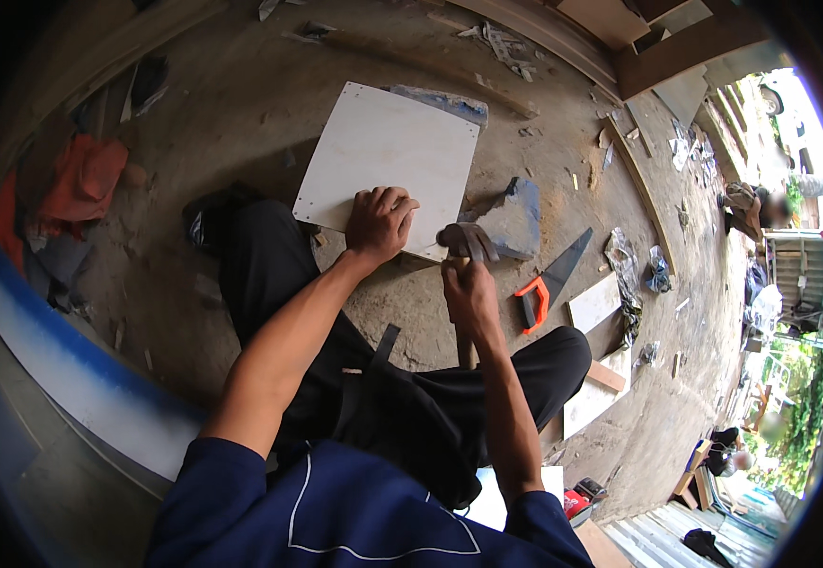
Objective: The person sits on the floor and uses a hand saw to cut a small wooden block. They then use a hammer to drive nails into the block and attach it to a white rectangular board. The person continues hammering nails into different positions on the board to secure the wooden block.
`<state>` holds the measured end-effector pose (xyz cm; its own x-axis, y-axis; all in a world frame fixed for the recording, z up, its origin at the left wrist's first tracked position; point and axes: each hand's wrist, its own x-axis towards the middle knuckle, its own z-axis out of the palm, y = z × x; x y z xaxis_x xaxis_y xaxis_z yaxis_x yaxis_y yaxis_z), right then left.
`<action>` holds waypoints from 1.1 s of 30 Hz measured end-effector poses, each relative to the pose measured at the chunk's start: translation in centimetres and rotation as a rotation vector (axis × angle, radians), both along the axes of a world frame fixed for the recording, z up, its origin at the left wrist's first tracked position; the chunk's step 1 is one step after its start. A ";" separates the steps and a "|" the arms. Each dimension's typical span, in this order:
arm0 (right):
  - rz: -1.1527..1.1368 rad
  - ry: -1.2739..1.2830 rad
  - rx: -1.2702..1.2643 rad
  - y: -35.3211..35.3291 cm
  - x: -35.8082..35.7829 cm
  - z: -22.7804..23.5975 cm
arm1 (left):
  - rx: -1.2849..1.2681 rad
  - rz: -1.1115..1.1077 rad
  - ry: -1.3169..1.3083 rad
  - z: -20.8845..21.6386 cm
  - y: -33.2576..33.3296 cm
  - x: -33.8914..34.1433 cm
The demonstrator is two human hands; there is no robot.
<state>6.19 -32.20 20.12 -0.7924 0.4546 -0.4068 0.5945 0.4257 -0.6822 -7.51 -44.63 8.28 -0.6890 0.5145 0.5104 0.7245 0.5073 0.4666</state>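
Note:
A white square board (pixel 388 142) with small holes or nail marks at its corners lies in front of me, slightly raised on blocks. On its near edge rests my left hand (pixel 380 222), fingers curled and pressed together; what they hold, if anything, is hidden. My right hand (pixel 471 289) grips a claw hammer (pixel 469 240) high on the handle, close under the metal head. The hammer head hovers at the board's near right corner. Its handle runs down below my fist toward my lap.
A handsaw (pixel 563 270) with an orange and black handle lies to the right, near a blue-grey block (pixel 515 220). White board offcuts (pixel 595 303) and plastic scraps litter the concrete floor. Orange cloth (pixel 80 180) is at left. Other people (pixel 744 204) are at far right.

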 end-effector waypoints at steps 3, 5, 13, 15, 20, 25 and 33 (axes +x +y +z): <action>-0.002 -0.052 -0.084 1.1 -0.5 -0.1 | -0.008 0.010 -0.008 0.0 -0.2 0.1; -0.005 0.066 -0.038 1.4 -0.3 -0.6 | -0.006 0.015 -0.011 -0.1 -0.2 0.0; 0.076 -0.012 0.050 0.2 -0.7 -1.6 | 0.006 0.005 -0.023 0.1 -0.1 -0.1; 0.043 -0.023 0.060 0.2 -0.8 -0.7 | 0.007 0.005 -0.016 0.3 0.0 -0.1; 0.154 0.438 0.230 -0.3 -0.1 -0.1 | 0.011 0.020 -0.001 -0.2 -0.1 -0.3; 0.039 0.074 0.066 0.1 0.8 -4.1 | 0.033 0.007 -0.011 0.1 0.4 0.0; 0.094 0.537 0.262 -0.4 0.2 -2.3 | 0.016 0.025 -0.005 -0.2 0.1 -0.2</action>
